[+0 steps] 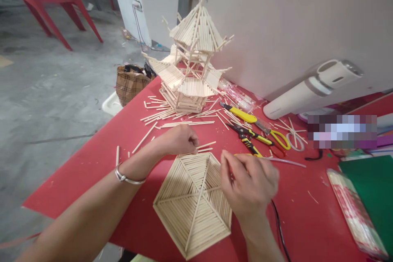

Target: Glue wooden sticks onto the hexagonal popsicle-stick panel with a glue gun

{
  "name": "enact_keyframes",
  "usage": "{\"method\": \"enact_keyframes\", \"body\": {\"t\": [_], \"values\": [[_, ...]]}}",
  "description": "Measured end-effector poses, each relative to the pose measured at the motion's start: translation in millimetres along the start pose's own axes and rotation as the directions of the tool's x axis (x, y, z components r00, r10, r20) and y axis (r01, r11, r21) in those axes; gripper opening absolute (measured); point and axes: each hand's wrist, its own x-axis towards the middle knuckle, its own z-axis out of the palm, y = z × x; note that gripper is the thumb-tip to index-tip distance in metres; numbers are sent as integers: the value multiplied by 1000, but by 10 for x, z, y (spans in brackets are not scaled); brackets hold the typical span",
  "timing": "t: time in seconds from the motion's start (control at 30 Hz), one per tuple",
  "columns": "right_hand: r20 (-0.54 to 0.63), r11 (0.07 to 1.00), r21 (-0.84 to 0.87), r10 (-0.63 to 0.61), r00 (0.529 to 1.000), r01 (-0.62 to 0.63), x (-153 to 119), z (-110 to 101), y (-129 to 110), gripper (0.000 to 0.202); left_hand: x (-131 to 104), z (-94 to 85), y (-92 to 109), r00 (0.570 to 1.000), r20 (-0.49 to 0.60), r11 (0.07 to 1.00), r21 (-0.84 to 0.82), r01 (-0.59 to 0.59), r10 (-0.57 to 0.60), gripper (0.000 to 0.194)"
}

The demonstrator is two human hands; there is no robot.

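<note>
**Hexagonal stick panel [184,221] on a red desk [92,172]**

The left hand [184,137] curls at the panel's 12 o'clock edge; the right hand [251,178], fingers bent together, is at its 2 o'clock side. Any small thing in either is hidden. Clock directions run from the panel's centre: a stick pagoda [196,88] stands at 12, loose sticks [190,123] around its base; a yellow cutter [242,114] lies at 1, a white flask [288,102] is at 2, a packet of sticks [356,213] lies at 3, and a plaid bag [132,84] sits beyond the desk at 11.
</note>
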Motion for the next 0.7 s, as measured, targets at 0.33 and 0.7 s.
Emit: {"method": "enact_keyframes", "body": {"t": [0.33,0.7], "values": [[359,992,111,15,933,-59,21,197,222,26,-28,4,49,1000,9,999,23,28,-28,14],[478,989,144,-53,877,-19,51,385,220,20,-15,10,16,1000,20,1000,-5,2,-2,11]]}}
